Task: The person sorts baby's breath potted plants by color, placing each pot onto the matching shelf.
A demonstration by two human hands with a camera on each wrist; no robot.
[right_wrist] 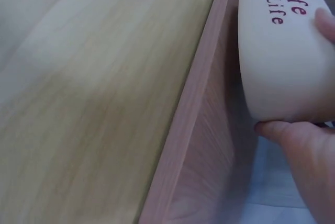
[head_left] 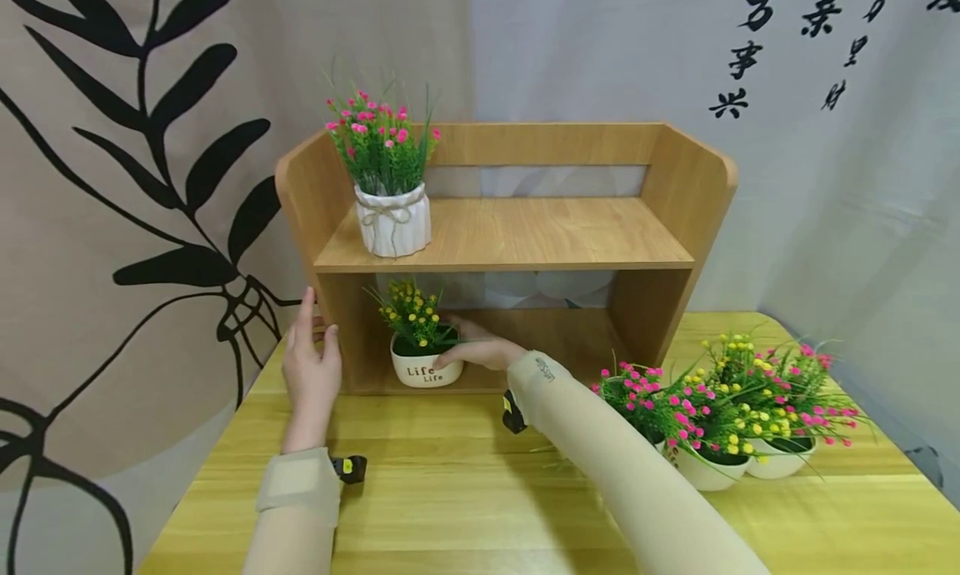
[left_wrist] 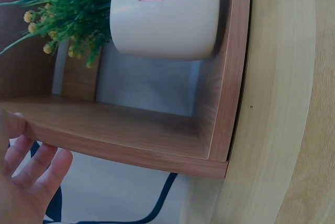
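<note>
On the lower shelf, at its left end, stands a potted plant with yellow flowers in a white pot (head_left: 427, 370) lettered "Life". My right hand (head_left: 483, 347) grips that pot from its right side; in the right wrist view the thumb and a finger lie against the pot (right_wrist: 285, 62). My left hand (head_left: 311, 371) is beside the left side panel of the wooden shelf unit (head_left: 502, 267), its fingers fairly straight. In the left wrist view its fingertips (left_wrist: 60, 164) are at the panel's edge.
A pink-flowered plant in a white ribbed pot (head_left: 393, 225) tied with twine stands on the upper shelf, left. Several pink and yellow potted plants (head_left: 708, 467) cluster on the table (head_left: 420, 508) at the right, near my right forearm. A printed curtain (head_left: 600, 50) hangs behind.
</note>
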